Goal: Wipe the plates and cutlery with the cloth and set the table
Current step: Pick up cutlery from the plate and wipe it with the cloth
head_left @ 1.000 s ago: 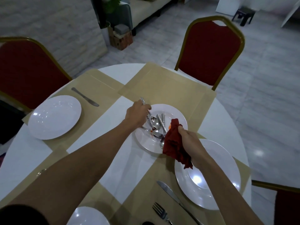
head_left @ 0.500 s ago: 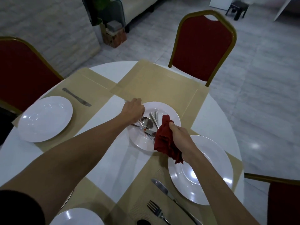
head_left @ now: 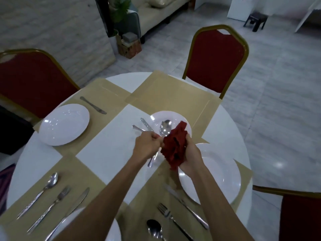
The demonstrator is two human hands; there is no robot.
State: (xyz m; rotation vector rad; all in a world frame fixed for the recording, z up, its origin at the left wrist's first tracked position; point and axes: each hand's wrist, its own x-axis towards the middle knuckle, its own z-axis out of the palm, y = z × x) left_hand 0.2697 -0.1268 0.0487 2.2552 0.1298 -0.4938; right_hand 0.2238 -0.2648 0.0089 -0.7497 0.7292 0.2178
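Observation:
My left hand (head_left: 147,145) grips a piece of silver cutlery (head_left: 152,161); only its handle end shows below my fist. My right hand (head_left: 190,157) holds the crumpled red cloth (head_left: 175,146) bunched against the cutlery's other end, which is hidden. Both hands hover over the near rim of the central white plate (head_left: 175,117). A spoon (head_left: 165,127) lies in that plate, and two more cutlery handles (head_left: 145,123) stick out over its left rim. A second white plate (head_left: 218,174) sits under my right wrist.
The round white table (head_left: 111,136) has tan placemats. A plate (head_left: 64,124) and knife (head_left: 93,105) lie at the left place. Nearer me lie a spoon (head_left: 41,190), fork (head_left: 50,207) and knife (head_left: 69,213); another fork (head_left: 166,214), knife (head_left: 187,207) and spoon (head_left: 154,228) lie right. Red chairs (head_left: 215,61) ring the table.
My left hand lifted one piece of cutlery out of the central plate and drew it toward me. My right hand brought the cloth onto it. The view tilted down.

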